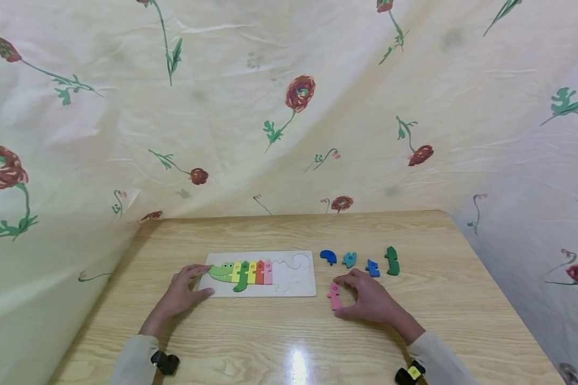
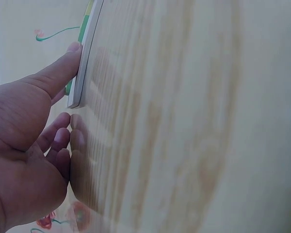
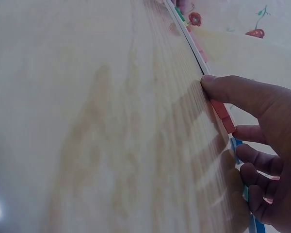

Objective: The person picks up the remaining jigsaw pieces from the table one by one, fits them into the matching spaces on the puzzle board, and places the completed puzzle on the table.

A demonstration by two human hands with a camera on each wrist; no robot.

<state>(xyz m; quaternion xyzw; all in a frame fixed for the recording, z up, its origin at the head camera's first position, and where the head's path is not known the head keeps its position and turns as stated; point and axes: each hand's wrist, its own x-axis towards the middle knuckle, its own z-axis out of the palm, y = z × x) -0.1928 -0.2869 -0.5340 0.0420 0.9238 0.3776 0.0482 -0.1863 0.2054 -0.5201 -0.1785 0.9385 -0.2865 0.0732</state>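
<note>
Small round marks sit on several of the puzzle pieces, one on each, but they are too small to read. The pink piece (image 1: pixel 335 302) has such a mark near its far end. The right hand (image 1: pixel 373 299) grips this piece lengthwise, thumb at its near end and a finger at its far end, on the table just right of the puzzle board (image 1: pixel 294 290). The left hand (image 1: pixel 179 293) holds the board's left end between thumb and fingers.

On the board, a green crocodile head (image 1: pixel 220 272) lies at the left, followed by yellow, green, yellow, red and pink pieces; thin outlines show on the bare right part. Beyond the right hand lie a dark blue piece (image 1: pixel 328 256), a light blue piece (image 1: pixel 349 260), a blue piece (image 1: pixel 373 269) and, farthest right, a green piece (image 1: pixel 392 262).

The table (image 1: pixel 250 337) is pale, grained wood with a bright glare spot (image 1: pixel 298 366) at the near side. Cream cloth (image 1: pixel 231 107) printed with red flowers and green stems hangs behind it and along both sides, wrinkled in places. Light sleeves (image 1: pixel 136 359) and black wrist devices (image 1: pixel 166 363) show at the near edge.
</note>
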